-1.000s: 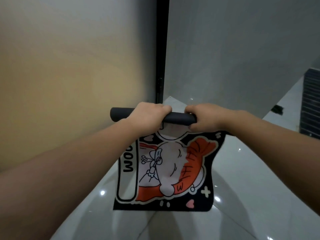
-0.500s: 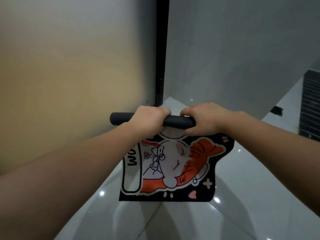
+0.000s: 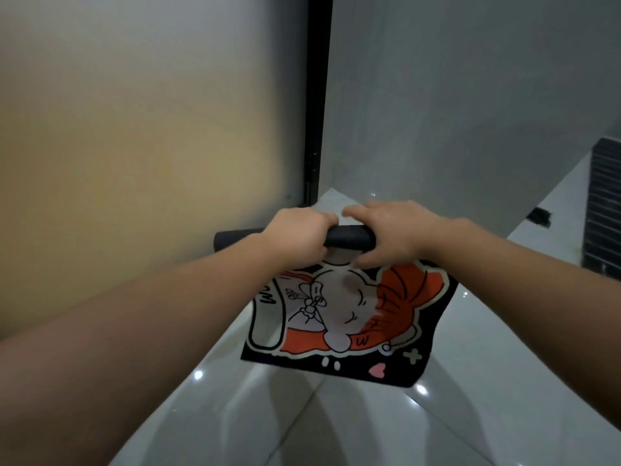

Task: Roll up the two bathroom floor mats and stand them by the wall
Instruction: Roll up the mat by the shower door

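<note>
We hold the mat (image 3: 353,317) up in the air with both hands. Our left hand (image 3: 295,233) is curled tight round its black rolled top. Our right hand (image 3: 393,237) grips the roll just beside it, fingers over and thumb under. The rest of the mat hangs down below our hands, picture side facing us. The shiny floor (image 3: 336,425) lies under it, and a grey wall (image 3: 470,95) stands past our hands

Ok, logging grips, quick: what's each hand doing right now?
Left hand: grips the half-rolled mat.
Right hand: grips it too.
</note>
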Demonstrator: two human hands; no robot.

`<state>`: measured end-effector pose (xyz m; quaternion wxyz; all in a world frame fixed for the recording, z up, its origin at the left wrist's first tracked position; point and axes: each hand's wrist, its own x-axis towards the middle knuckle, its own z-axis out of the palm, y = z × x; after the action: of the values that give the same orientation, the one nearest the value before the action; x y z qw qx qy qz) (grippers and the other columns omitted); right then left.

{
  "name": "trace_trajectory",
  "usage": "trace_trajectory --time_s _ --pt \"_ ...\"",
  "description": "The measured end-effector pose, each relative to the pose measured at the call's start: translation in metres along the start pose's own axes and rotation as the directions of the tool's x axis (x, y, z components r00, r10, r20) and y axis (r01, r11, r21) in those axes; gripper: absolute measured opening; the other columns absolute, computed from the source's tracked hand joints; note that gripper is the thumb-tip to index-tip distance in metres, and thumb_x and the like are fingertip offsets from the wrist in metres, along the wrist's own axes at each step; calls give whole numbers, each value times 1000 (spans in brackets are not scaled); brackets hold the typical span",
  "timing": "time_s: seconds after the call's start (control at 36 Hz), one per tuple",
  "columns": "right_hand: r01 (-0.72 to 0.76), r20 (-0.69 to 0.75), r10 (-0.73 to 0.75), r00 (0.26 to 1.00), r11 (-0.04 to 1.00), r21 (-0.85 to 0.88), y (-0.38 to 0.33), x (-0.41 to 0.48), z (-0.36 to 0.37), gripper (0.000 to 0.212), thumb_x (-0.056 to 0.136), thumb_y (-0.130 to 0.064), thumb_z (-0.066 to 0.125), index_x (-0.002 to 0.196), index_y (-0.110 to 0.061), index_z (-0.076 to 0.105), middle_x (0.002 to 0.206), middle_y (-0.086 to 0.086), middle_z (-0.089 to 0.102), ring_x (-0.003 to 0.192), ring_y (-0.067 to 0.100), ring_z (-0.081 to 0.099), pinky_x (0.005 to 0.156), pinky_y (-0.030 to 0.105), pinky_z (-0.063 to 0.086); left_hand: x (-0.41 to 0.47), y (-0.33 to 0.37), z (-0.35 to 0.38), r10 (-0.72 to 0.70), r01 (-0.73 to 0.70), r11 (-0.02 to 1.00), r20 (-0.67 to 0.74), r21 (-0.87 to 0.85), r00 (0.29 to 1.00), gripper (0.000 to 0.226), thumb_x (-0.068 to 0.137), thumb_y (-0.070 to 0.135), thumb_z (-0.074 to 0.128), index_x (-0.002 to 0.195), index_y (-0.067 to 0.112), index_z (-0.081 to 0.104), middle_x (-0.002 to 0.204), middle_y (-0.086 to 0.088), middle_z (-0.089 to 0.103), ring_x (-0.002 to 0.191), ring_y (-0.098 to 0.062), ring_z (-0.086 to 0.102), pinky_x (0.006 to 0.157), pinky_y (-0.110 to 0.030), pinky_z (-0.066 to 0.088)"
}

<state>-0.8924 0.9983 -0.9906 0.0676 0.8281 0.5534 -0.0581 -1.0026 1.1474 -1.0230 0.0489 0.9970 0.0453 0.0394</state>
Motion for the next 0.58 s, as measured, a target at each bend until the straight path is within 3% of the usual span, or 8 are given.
trace_trajectory --time_s 0.06,0.14,0.22,0.25,0.31,0.42,0.53,0.58 --pt "-85 83 75 994 987 134 3 1 -3 118 50 -82 59 144 -33 7 142 3 34 117 26 49 92 39 44 0 4 0 35 -30 997 -78 66 996 20 78 22 53 98 23 51 80 0 58 76 -25 55 57 -31 29" --pt "-137 149 105 983 965 225 8 2 -4 130 49 -78 67 146 -30 -5 155 1 17 131 26 37 102 36 36 1 10 0 53 -35 994 -172 103 984 16 80 19 53 96 20 50 86 -3 64 78 -27 60 55 -32 27" --pt "-172 198 118 973 942 288 6 5 -4 88 64 -50 75 137 -26 34 130 3 55 106 22 56 81 31 45 1 11 -1 57 -30 991 -205 131 977 16 79 18 53 92 21 45 86 -1 62 76 -25 59 53 -32 25" --pt "-153 183 102 978 946 286 4 6 -2 60 67 -43 74 120 -26 50 112 2 64 89 19 60 69 30 46 1 10 -1 58 -32 990 -195 137 979 17 78 20 55 90 22 43 84 1 60 75 -24 59 51 -31 23" --pt "-111 101 91 991 970 217 0 6 1 27 71 -37 70 91 -27 56 79 -2 61 70 18 56 54 29 39 0 7 -3 47 -30 992 -135 125 990 24 74 32 59 87 26 39 77 6 54 73 -22 58 49 -30 20" --pt "-18 -217 -1 976 996 -84 -6 0 5 18 77 -31 60 85 -26 44 63 -9 38 63 21 45 53 31 29 8 -2 -10 -62 65 996 63 -59 996 50 61 50 64 103 32 43 89 8 59 78 -20 57 58 -30 38" --pt "38 -395 -115 911 979 -198 -10 -4 5 18 80 -26 59 86 -23 43 70 -2 52 58 22 47 47 29 18 12 -12 -16 -126 197 940 254 -278 959 100 52 49 71 138 34 23 116 3 54 95 -22 58 82 -38 50" --pt "35 -428 -123 895 978 -208 -13 -5 4 17 81 -26 60 91 -19 49 74 1 58 58 22 48 47 28 16 12 -11 -17 -114 198 934 279 -298 954 95 56 44 73 138 33 28 112 3 57 94 -22 59 81 -38 51"
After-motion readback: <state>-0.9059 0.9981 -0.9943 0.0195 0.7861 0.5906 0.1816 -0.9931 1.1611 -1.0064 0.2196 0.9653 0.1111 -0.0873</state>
